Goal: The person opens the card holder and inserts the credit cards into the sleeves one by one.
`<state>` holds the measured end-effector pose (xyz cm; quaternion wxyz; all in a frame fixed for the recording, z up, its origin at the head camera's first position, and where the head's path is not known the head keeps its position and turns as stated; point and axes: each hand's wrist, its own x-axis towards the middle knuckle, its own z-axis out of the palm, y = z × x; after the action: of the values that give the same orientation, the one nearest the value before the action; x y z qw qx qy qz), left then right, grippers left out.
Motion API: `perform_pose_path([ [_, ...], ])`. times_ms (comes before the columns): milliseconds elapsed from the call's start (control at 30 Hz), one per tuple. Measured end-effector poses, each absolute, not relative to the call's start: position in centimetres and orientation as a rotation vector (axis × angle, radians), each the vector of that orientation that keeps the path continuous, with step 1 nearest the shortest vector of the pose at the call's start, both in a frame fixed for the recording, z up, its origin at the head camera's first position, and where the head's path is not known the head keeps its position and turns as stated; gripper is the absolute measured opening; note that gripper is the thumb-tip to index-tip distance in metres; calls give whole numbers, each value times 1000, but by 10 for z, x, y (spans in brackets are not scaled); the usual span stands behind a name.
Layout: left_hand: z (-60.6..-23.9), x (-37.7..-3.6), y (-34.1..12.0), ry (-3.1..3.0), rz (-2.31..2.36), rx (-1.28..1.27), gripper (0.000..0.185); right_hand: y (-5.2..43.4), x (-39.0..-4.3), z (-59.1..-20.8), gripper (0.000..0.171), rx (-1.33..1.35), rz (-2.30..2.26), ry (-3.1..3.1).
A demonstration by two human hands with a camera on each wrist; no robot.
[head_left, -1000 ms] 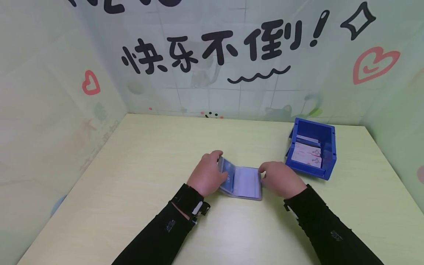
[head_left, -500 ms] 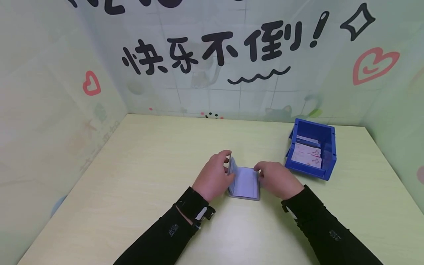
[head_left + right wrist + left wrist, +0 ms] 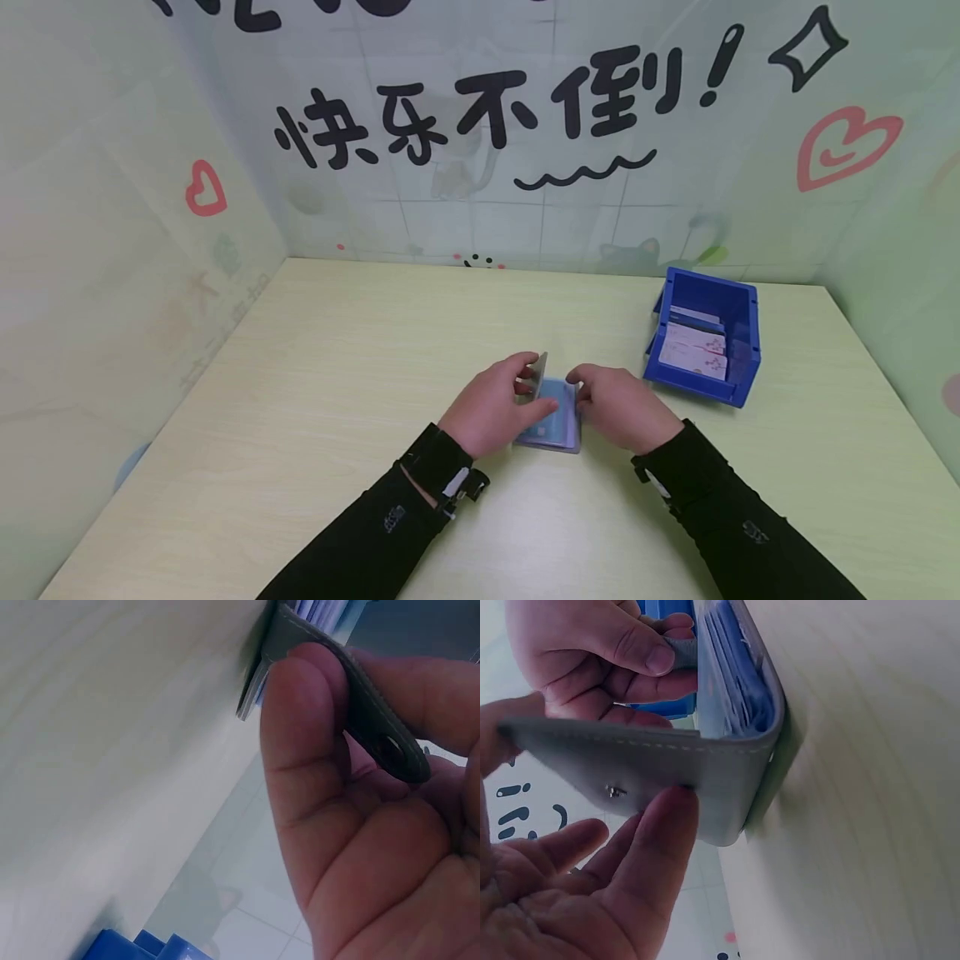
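Grey card holder [image 3: 551, 421] lying at table [image 3: 315, 375] centre, half folded, front cover raised by left hand [image 3: 495, 408] with fingers curled behind it at 9 o'clock. Right hand [image 3: 618, 408] at 3 o'clock pinching snap tab [image 3: 382, 739] between thumb and finger. Blue bin [image 3: 708, 342] of cards at 2 o'clock, near but apart.
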<state>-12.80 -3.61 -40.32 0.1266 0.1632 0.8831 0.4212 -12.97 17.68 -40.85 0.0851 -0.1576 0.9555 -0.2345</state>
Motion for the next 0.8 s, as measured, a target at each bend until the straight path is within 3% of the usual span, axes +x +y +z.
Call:
perform_pose_path([
  [367, -411, -131, -37, 2570, 1115, 585, 51, 175, -129, -408, 31, -449, -735, 2816],
  [800, -414, -135, -35, 2620, 867, 696, 59, 184, -130, -401, 15, -441, -770, 2763],
])
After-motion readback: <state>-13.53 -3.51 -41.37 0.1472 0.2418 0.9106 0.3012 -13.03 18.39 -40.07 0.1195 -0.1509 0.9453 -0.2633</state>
